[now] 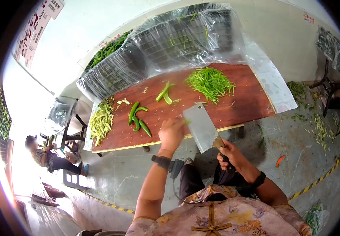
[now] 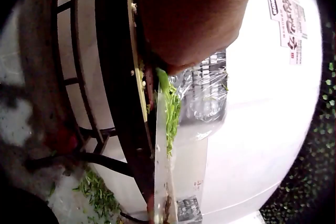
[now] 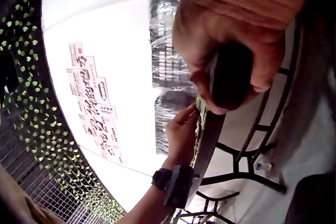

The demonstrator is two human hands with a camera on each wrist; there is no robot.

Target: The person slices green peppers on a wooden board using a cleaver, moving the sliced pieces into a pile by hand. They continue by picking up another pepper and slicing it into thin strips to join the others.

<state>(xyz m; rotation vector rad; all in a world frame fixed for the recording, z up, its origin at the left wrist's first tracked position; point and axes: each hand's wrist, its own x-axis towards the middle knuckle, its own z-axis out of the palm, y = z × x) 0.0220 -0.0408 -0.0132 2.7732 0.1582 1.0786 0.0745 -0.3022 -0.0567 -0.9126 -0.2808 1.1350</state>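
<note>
My right hand (image 1: pixel 233 155) grips the dark handle (image 3: pixel 231 77) of a cleaver (image 1: pixel 201 128), whose broad blade lies flat-side up to the camera by the table's front edge. Just left of the blade, my left hand (image 1: pixel 172 133) holds a green pepper (image 2: pixel 164 81) down on the reddish-brown board (image 1: pixel 162 122). Only the pepper's end shows past the fingers; the rest is hidden under the hand. Several whole green peppers (image 1: pixel 134 112) lie left of that hand. Split pepper pieces (image 1: pixel 164 93) lie beyond it, and a heap of thin green shreds (image 1: pixel 211 83) sits farther back right.
Paler cut pieces (image 1: pixel 101 122) are piled at the board's left end. Behind stand plastic-lined black crates (image 1: pixel 185 39), one with green peppers (image 1: pixel 107 53). Scraps (image 1: pixel 321 131) litter the floor at right. Another person (image 1: pixel 46 157) sits at far left.
</note>
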